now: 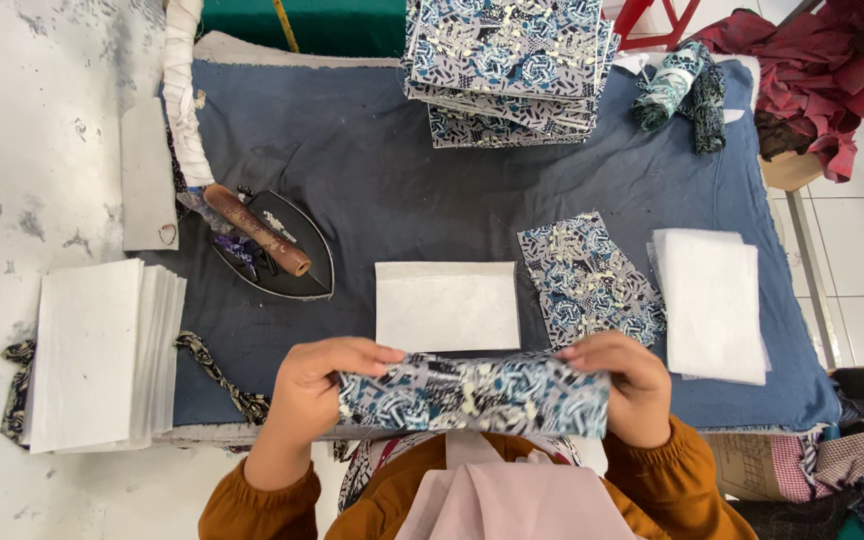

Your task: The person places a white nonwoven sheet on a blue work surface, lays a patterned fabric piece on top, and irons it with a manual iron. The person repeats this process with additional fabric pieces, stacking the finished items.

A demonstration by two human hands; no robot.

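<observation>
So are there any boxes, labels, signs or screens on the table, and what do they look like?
None show: no box, label, sign or screen.
Left hand and right hand: holding a folded patterned cloth, blue, black and white.
Iron: left on the blue table cover, dark with a brown handle.
White sheet: flat rectangle, just beyond the hands.

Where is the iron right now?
In the head view, the iron lies on the blue pad at its left side, between the white sheet stack and the white rectangle.
</observation>
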